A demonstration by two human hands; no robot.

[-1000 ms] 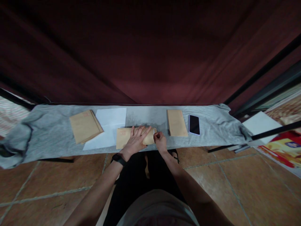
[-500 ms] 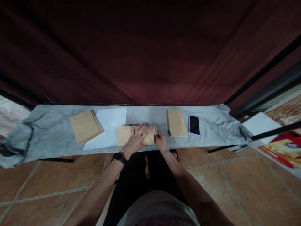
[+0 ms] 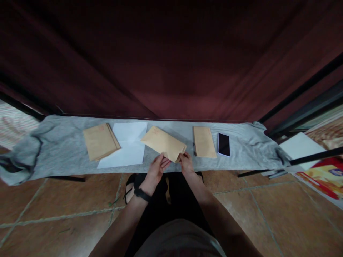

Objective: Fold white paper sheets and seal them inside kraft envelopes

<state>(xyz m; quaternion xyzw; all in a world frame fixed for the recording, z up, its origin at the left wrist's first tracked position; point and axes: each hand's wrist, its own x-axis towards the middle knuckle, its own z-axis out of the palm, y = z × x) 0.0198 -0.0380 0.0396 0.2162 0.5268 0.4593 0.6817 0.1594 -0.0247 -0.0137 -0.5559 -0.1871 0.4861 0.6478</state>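
Note:
Both my hands hold one brown envelope (image 3: 164,142), lifted off the grey cloth (image 3: 53,150) and tilted so its far end points up and left. My left hand (image 3: 157,167), with a black watch on the wrist, grips its near edge with the fingers partly curled. My right hand (image 3: 185,162) pinches the envelope's near right corner. A stack of brown envelopes (image 3: 99,141) lies to the left on the cloth, with white paper sheets (image 3: 128,144) beside it. A second brown envelope pile (image 3: 204,141) lies to the right.
A black phone (image 3: 223,144) lies on the cloth right of the second pile. A dark red curtain (image 3: 171,60) hangs behind the low bench. White sheets and colourful printed paper (image 3: 321,167) lie on the tiled floor at the right, under a black rod.
The envelope lay flat under my left palm while my right hand worked at its right end. Now both hands have lifted it and turned it diagonally. The camera shifted slightly.

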